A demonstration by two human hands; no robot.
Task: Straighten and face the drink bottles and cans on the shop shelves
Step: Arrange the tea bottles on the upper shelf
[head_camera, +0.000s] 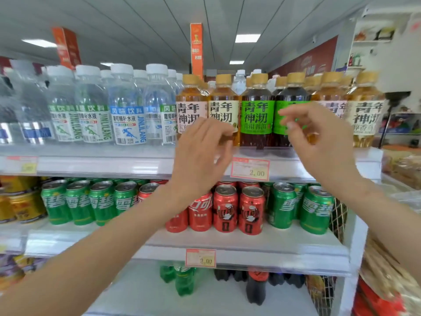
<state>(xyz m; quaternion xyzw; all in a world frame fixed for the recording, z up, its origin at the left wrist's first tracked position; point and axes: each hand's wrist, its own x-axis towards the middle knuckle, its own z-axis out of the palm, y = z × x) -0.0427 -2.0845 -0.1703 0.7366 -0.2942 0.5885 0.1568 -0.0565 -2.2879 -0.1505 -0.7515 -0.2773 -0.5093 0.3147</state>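
Left hand point(200, 153) grip loose, empty, right hand point(319, 137) likewise, before tea bottles point(257, 115) at shelf edge point(114, 165)

A pale panelled ceiling point(159, 23) runs away into the far part of the shop, with flat rectangular light panels point(247, 38) set into it. Two orange hanging signs point(196, 49) drop from it, one left and one at centre. A dark red wall point(312, 62) stands far right. White shelf units point(358, 236) fill the near view, their edges carrying pink-framed price tags point(250, 169).
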